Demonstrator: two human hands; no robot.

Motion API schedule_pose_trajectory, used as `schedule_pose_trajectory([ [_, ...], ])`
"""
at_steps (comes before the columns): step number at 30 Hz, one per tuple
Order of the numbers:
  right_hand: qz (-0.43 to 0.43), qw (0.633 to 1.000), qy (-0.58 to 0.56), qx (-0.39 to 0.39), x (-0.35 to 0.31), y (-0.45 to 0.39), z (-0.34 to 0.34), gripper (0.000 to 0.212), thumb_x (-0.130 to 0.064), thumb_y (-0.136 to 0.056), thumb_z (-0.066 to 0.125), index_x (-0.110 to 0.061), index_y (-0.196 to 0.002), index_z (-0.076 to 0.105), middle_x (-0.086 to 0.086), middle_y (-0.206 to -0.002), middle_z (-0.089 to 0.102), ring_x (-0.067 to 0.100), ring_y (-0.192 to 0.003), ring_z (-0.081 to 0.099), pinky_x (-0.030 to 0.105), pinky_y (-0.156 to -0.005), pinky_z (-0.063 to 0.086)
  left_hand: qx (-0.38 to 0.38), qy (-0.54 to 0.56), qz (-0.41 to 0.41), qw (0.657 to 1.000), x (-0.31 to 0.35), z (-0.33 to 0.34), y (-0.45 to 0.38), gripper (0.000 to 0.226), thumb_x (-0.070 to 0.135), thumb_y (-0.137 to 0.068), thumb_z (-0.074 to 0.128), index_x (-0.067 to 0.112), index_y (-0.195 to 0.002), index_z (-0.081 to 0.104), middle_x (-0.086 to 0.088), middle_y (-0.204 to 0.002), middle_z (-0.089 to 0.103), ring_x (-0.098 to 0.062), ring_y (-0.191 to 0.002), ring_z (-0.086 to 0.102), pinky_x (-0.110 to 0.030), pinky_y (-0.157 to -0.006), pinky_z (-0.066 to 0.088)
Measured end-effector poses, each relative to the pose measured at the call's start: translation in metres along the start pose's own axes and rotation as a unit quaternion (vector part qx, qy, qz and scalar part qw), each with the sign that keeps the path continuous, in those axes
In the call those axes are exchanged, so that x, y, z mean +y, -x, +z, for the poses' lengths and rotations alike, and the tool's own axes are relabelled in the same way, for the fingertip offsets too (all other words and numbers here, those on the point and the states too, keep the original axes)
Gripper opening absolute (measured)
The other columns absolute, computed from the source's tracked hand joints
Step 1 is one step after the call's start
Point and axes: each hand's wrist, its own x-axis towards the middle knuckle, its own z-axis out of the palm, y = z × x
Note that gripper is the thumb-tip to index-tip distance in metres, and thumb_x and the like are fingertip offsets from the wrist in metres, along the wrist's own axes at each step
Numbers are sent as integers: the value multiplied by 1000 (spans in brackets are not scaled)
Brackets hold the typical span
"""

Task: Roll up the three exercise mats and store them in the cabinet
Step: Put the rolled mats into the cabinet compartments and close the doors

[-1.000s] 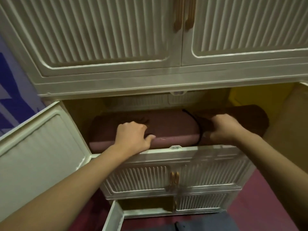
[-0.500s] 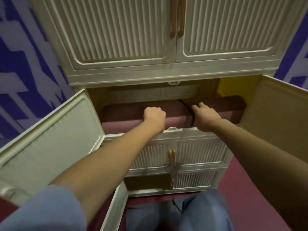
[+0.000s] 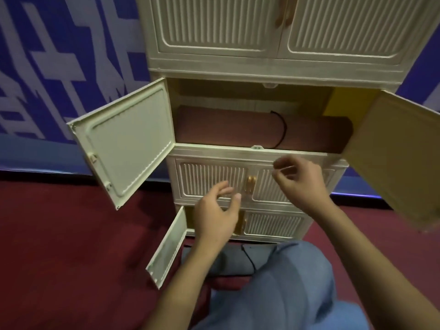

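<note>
A rolled maroon mat (image 3: 226, 129) with a black strap lies inside the open middle compartment of the cream cabinet (image 3: 250, 148). Both of that compartment's doors stand open. My left hand (image 3: 217, 215) and my right hand (image 3: 300, 182) hover in front of the shut doors below it, fingers loosely curled, holding nothing, apart from the mat. A dark grey rolled mat (image 3: 228, 260) with a black strap lies on the floor in front of the cabinet, partly hidden by my arm and knee.
The left door (image 3: 126, 141) and the right door (image 3: 400, 158) swing out wide. A bottom-left door (image 3: 166, 246) is also open. Maroon carpet (image 3: 59, 246) covers the floor; a blue and white wall (image 3: 59, 67) is behind. My knee in blue trousers (image 3: 285, 294) fills the foreground.
Both hands have let go of the maroon mat and pulled back and down out of the compartment. The view has moved back from the cabinet.
</note>
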Motion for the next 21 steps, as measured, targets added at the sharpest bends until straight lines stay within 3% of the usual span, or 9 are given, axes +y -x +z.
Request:
schedule_pose_trajectory([
  [5, 16, 996, -20, 83, 14, 32, -25, 11, -13, -90, 73, -20, -98, 71, -10, -93, 72, 1, -86, 67, 38, -83, 59, 187, 32, 129, 973, -16, -50, -1, 39, 28, -87, 71, 19, -124, 64, 8, -111, 70, -17, -109, 68, -49, -100, 52],
  [9, -59, 962, 55, 260, 14, 45, -67, 17, -2, -84, 68, -8, -99, 72, 3, -100, 71, 18, -95, 66, 40, -89, 54, 335, 7, 195, 922, -28, -89, -3, 42, 22, -91, 70, 6, -127, 56, -18, -128, 51, -33, -122, 52, -45, -111, 40],
  [11, -164, 914, 115, 352, 11, 56, -92, 16, 3, -84, 66, -1, -98, 70, 13, -108, 68, 30, -107, 63, 42, -96, 50, 393, -13, 79, 916, -64, -109, -25, 50, 53, -90, 68, 26, -129, 52, -17, -139, 51, -27, -131, 50, -45, -115, 37],
  [13, -218, 865, 154, 425, 13, 62, -114, 25, 2, -83, 67, 5, -107, 65, 23, -123, 61, 40, -123, 54, 53, -106, 41, 415, -28, -99, 904, -121, -123, -61, 87, 90, -76, 54, 18, -125, 56, -11, -138, 58, -28, -126, 58, -55, -105, 47],
  [15, -134, 856, 115, 486, 23, 56, -134, 52, -5, -77, 72, 7, -125, 55, 26, -138, 49, 41, -136, 43, 52, -115, 32, 391, -14, -155, 907, -153, -138, -88, 111, 98, -64, 54, 14, -136, 48, -11, -143, 56, -30, -126, 59, -59, -100, 50],
  [16, -49, 861, 67, 501, 27, 51, -143, 68, -11, -76, 73, 4, -136, 47, 24, -147, 41, 37, -141, 37, 48, -119, 28, 371, 3, -138, 918, -142, -138, -87, 108, 89, -67, 63, 15, -143, 42, -8, -149, 50, -28, -133, 53, -56, -107, 46],
  [18, 124, 865, -26, 485, 41, 43, -153, 87, -24, -81, 73, -3, -153, 28, 18, -159, 27, 30, -148, 29, 39, -120, 22, 342, 36, -66, 937, -89, -123, -64, 92, 48, -81, 76, 11, -152, 31, -12, -156, 39, -25, -142, 43, -47, -119, 35],
  [19, 174, 866, -60, 466, 53, 41, -154, 87, -26, -84, 70, -4, -155, 25, 16, -159, 28, 28, -147, 32, 29, -116, 24, 324, 45, -22, 945, -71, -114, -53, 85, 31, -82, 75, 7, -151, 31, -16, -153, 39, -28, -139, 43, -44, -118, 36],
  [21, 213, 873, -96, 427, 72, 41, -147, 65, -26, -87, 61, -4, -145, 41, 14, -142, 51, 30, -130, 51, 16, -96, 33, 290, 75, 30, 954, -53, -101, -41, 65, 17, -84, 72, 9, -141, 42, -19, -139, 50, -34, -123, 54, -41, -102, 46],
])
